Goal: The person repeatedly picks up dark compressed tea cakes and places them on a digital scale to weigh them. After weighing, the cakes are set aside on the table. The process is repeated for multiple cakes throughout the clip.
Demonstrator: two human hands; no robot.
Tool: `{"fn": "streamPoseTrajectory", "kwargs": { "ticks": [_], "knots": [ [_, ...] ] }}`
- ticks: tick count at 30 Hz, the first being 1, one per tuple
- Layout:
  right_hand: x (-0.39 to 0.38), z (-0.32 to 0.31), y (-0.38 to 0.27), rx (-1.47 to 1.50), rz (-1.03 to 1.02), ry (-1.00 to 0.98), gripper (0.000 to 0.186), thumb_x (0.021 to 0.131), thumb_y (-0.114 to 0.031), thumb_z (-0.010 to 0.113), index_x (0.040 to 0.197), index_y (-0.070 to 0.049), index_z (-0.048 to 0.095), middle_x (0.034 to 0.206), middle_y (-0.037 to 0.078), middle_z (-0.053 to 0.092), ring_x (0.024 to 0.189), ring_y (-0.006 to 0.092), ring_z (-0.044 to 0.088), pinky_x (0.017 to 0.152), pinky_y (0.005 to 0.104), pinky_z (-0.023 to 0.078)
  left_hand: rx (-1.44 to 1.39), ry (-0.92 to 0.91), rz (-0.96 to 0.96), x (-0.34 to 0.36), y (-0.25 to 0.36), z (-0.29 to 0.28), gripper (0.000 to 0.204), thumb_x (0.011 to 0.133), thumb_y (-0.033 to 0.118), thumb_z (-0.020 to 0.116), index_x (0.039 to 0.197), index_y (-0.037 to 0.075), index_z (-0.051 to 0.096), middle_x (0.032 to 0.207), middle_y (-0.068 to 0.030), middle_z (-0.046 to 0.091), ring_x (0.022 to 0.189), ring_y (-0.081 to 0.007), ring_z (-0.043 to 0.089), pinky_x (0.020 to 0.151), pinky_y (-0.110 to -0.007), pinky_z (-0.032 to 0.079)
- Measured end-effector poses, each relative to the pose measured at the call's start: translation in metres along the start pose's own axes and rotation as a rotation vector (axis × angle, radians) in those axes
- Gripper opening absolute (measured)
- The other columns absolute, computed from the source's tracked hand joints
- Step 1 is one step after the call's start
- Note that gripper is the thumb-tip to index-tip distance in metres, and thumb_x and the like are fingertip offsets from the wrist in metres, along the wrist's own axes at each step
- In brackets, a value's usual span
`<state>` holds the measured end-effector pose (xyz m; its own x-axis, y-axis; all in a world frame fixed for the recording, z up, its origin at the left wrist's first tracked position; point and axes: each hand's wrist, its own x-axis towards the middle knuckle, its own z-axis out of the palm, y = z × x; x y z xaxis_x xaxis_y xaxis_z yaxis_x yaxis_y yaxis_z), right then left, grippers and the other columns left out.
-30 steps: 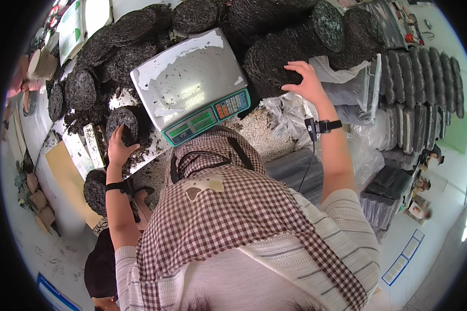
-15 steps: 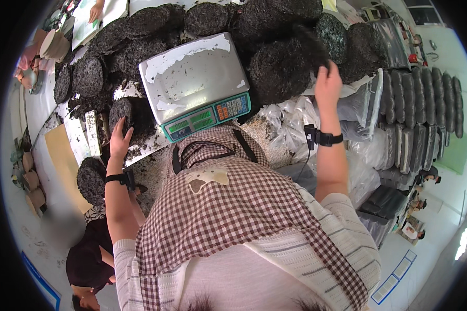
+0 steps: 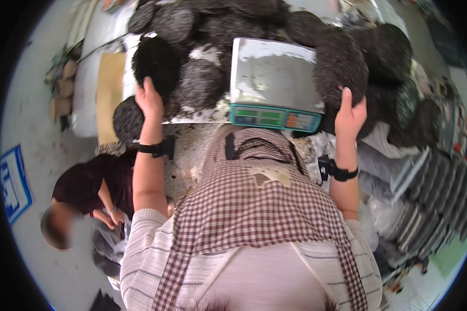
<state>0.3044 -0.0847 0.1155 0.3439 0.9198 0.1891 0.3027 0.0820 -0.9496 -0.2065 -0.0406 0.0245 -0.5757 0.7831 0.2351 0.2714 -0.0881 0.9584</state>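
My left hand [image 3: 150,101] is closed on the near edge of a round black cake of dried seaweed [image 3: 155,59], thumb on top and the other fingers mostly hidden beneath. On the right, my right hand [image 3: 351,111] grips the lower edge of another round seaweed cake [image 3: 340,65], tilted up and overlapping the right edge of the scale. The scale [image 3: 272,78], with a silver pan and a green front panel, stands between my hands. Its pan carries only pale patches and dark crumbs. Beside my left hand lies a further round seaweed cake [image 3: 200,83].
Several seaweed cakes [image 3: 228,28] are heaped behind the scale, and more pile up at the right [image 3: 389,52]. Bagged dark rolls [image 3: 441,192] are stacked at the far right. A person [image 3: 88,179] in dark clothes bends over plastic bags at the lower left.
My view has swung left, so the scale sits further right. Both hands now hold seaweed cakes up; the right one has come toward the scale with its cake.
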Motion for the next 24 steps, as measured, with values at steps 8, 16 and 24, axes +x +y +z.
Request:
{"fn": "streamPoseTrajectory", "kwargs": {
  "ticks": [8,16,24],
  "knots": [
    [-0.033,0.120,-0.053,-0.442,-0.901,-0.797,0.054,0.085,-0.012,0.069,0.139,-0.007,0.065,0.154,0.013,0.056,0.145,0.0324,0.049,0.122,0.0516,0.033,-0.708,-0.407,-1.003,-0.093,0.097,0.062,0.041,0.109,0.025,0.044,0.135,-0.002,0.061,0.132,-0.0157,0.069,0.118,-0.0271,0.068,0.104,-0.044,0.055],
    [-0.045,0.107,-0.026,-0.434,-0.917,-0.534,0.046,0.078,-0.005,0.072,0.124,-0.007,0.074,0.128,0.011,0.068,0.118,0.0300,0.065,0.101,0.0447,0.053,-0.621,-0.356,-1.112,-0.100,0.113,0.072,0.041,0.110,0.035,0.047,0.135,0.005,0.062,0.116,-0.0099,0.071,0.108,-0.0244,0.069,0.098,-0.040,0.056],
    [-0.019,0.072,-0.021,-0.314,-0.754,-0.267,0.049,0.063,0.010,0.070,0.110,-0.003,0.073,0.118,0.009,0.075,0.113,0.0317,0.069,0.100,0.0440,0.054,0.814,-0.606,0.098,-0.082,-0.123,0.046,0.043,0.101,0.036,0.064,0.132,0.006,0.066,0.140,-0.0177,0.063,0.131,-0.0369,0.058,0.110,-0.045,0.046]
  ]
}}
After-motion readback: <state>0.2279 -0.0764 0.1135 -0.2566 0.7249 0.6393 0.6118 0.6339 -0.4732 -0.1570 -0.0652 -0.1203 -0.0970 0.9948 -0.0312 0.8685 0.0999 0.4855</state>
